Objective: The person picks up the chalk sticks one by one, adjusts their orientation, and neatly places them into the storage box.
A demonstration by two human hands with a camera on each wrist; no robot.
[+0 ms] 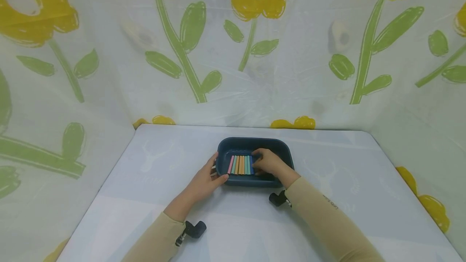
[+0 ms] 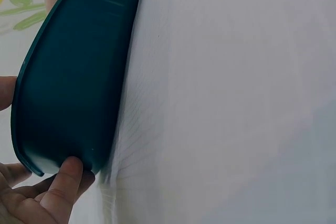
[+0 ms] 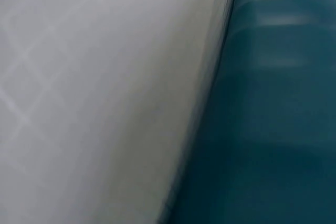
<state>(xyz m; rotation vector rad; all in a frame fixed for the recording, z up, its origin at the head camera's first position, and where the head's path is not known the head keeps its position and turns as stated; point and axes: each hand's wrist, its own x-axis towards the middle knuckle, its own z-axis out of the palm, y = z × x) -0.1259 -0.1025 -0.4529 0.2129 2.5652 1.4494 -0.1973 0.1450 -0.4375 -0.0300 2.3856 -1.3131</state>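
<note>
A dark teal plastic tray [image 1: 255, 182] sits on the table, and in it a row of coloured chalk sticks [image 1: 242, 165] lies side by side, pink at the left through green and orange to blue. My left hand [image 1: 204, 181] grips the tray's left end, thumb on the front rim; in the left wrist view its fingers [image 2: 63, 184] curl against the end wall. Inside the tray, my right hand [image 1: 270, 162] pinches the blue chalk stick [image 1: 251, 165] at the row's right end, thumb and forefinger near its two ends. The right wrist view shows only the tray wall [image 3: 273, 108], not the hand.
The white table [image 1: 327, 161] runs back to a hanging sheet [image 1: 309, 60] printed with yellow flowers, which also closes off both sides. Black wrist cameras [image 1: 196, 229] stick out from both beige sleeves [image 1: 320, 213].
</note>
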